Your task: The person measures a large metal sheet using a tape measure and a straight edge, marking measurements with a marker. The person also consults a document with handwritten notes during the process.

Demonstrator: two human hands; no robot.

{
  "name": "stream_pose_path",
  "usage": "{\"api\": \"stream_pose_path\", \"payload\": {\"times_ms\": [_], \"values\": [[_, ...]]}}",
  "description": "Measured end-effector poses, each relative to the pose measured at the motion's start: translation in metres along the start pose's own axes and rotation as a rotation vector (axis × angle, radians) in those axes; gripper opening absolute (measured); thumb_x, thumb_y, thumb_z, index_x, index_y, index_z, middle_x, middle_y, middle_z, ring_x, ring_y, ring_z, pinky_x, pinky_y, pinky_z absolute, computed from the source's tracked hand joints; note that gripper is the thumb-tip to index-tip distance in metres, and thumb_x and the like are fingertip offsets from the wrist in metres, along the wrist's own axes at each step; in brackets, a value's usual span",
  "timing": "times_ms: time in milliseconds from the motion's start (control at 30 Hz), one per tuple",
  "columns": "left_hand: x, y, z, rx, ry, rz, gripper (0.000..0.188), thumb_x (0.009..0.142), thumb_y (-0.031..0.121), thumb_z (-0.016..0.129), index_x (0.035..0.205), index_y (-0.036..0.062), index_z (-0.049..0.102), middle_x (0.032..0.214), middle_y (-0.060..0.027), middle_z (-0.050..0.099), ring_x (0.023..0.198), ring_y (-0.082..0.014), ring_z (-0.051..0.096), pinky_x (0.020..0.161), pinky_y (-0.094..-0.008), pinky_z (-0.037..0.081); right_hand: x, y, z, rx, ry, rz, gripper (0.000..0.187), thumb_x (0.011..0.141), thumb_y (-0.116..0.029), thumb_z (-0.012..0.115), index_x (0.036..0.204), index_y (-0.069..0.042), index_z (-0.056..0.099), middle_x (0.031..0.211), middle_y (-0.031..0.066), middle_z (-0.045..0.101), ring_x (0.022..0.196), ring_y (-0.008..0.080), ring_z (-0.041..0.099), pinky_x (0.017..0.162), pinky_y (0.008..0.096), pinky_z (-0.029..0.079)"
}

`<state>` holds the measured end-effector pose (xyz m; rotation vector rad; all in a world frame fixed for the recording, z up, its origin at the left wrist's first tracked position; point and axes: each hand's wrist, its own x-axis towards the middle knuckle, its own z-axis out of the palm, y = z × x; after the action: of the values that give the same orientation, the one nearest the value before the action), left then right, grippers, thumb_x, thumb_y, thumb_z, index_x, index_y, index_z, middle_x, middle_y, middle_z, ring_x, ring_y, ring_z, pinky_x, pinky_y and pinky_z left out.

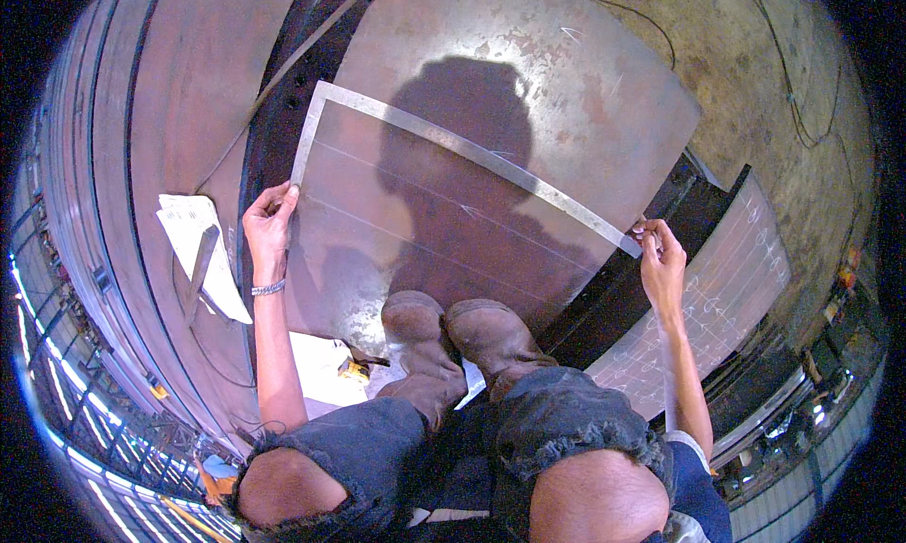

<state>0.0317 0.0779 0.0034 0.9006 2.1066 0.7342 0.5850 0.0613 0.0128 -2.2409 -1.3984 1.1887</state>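
A large L-shaped steel square (469,150) lies over a brownish metal plate (604,100), its corner at the upper left. My left hand (270,220) pinches the lower end of the short leg between thumb and fingers. At the far right end of the long leg, my right hand (661,250) is closed, fingertips against the metal. Something small and pale shows at those fingertips, too small to name. Thin pale lines run across the plate below the long leg. The shadow of a head and shoulders covers the plate's middle.
My boots (486,335) stand at the plate's near edge. White papers (203,241) lie left under a flat metal strip (200,271). A yellow-and-black tool (355,369) sits by the left boot. Dark steel beams (684,199) run beneath; a chalk-marked plate (717,307) lies right.
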Motion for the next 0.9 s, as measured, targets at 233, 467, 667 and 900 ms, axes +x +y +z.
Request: {"api": "stream_pose_path", "payload": {"times_ms": [233,467,667,900], "values": [[0.003,-0.005,-0.001,0.015,0.005,0.009,0.026,0.086,0.018,0.077,0.104,0.0005,0.073,0.083,0.0020,0.066,0.075,-0.0056,0.054,0.070,-0.0207,0.044,0.003,0.005,0.002,-0.016,0.040,-0.081,0.013,0.094,-0.007,0.053,0.102,-0.002,0.062,0.089,0.0132,0.071,0.080,0.0210,0.068,0.072,0.0350,0.051],[0.003,-0.005,0.002,0.050,0.020,0.021,0.027,0.086,0.020,0.077,0.104,0.0003,0.073,0.083,0.0020,0.066,0.074,-0.0050,0.053,0.069,-0.0207,0.043,0.002,0.009,-0.001,-0.108,0.053,-0.092,0.013,0.095,-0.008,0.053,0.104,-0.004,0.063,0.088,0.0148,0.070,0.078,0.0248,0.069,0.070,0.0367,0.051],[0.003,-0.009,-0.001,0.006,0.016,0.028,0.027,0.086,0.021,0.077,0.103,0.0009,0.074,0.081,0.0035,0.065,0.072,-0.0049,0.051,0.067,-0.0199,0.042,-0.004,-0.055,-0.004,-0.449,0.280,-0.228,0.026,0.094,-0.007,0.053,0.120,-0.012,0.057,0.087,0.0145,0.067,0.076,0.0343,0.066,0.066,0.0461,0.051],[0.005,-0.011,-0.002,0.031,0.007,0.061,0.023,0.086,0.019,0.077,0.101,0.0019,0.075,0.076,0.0056,0.062,0.069,-0.0038,0.048,0.063,-0.0202,0.039,-0.001,-0.104,-0.018,-0.525,0.204,-0.224,0.012,0.093,-0.011,0.058,0.105,-0.007,0.059,0.086,0.0130,0.070,0.073,0.0310,0.068,0.060,0.0403,0.051]]}}
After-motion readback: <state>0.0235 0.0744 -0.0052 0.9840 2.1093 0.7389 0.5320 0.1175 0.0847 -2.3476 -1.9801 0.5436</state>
